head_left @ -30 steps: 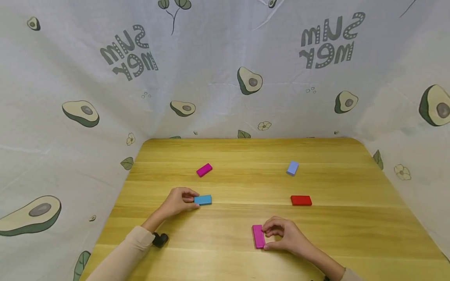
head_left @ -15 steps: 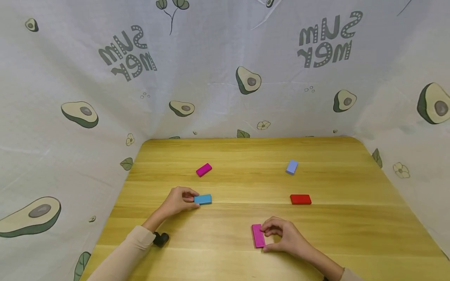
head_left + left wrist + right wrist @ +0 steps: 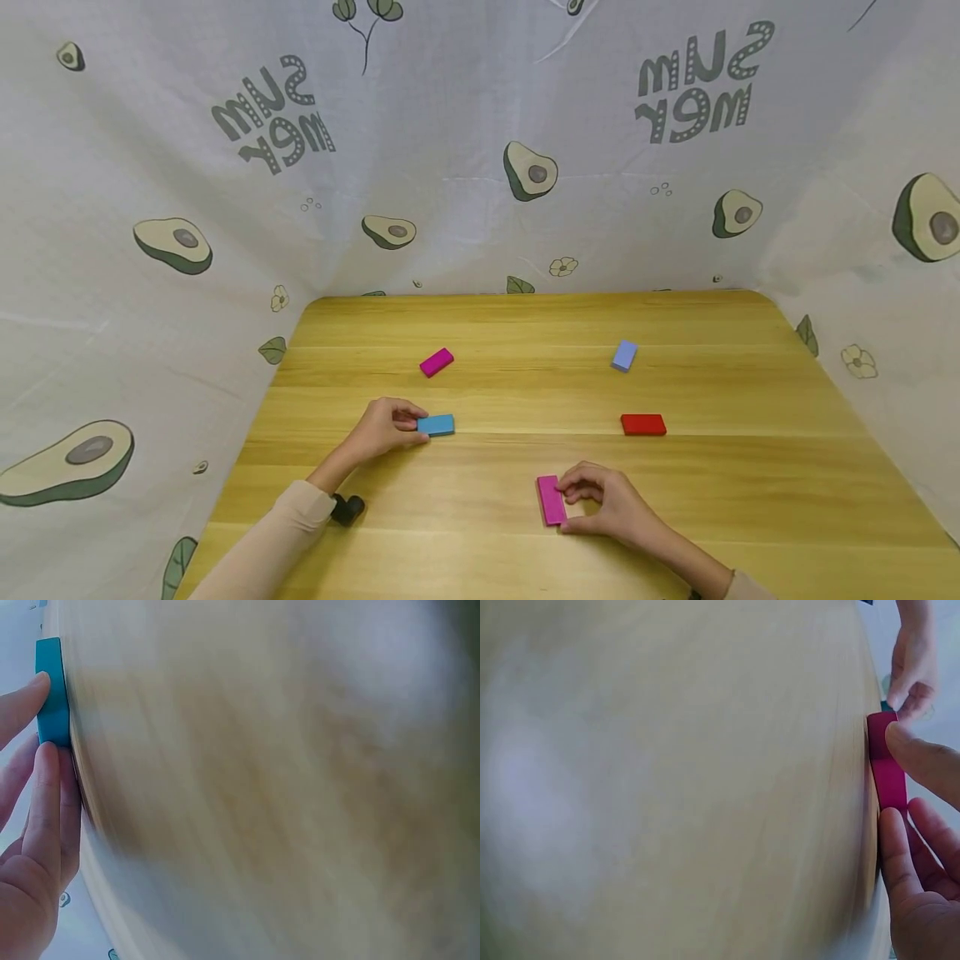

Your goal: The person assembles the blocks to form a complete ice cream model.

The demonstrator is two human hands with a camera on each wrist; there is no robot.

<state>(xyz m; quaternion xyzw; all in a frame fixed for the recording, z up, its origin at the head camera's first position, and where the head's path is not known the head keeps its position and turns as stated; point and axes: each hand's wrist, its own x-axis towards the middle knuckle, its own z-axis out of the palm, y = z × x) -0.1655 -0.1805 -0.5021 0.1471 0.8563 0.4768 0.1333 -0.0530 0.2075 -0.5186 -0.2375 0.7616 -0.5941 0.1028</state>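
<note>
A blue block (image 3: 437,425) lies flat on the wooden table, left of the middle, and my left hand (image 3: 382,432) pinches its left end between thumb and fingers. The same block (image 3: 52,694) shows in the left wrist view beside my left hand's fingers (image 3: 46,780). Nearer the front edge, my right hand (image 3: 611,507) holds a pink block (image 3: 551,501) by its right side, with thumb and fingertips at its corners. In the right wrist view this pink block (image 3: 887,761) sits between the thumb and fingers (image 3: 900,847).
Toward the back left lies a magenta block (image 3: 437,362). A periwinkle block (image 3: 624,356) is at the back right, and a red block (image 3: 643,425) lies in front of it. Patterned white cloth (image 3: 465,150) hangs around the wooden table (image 3: 465,550).
</note>
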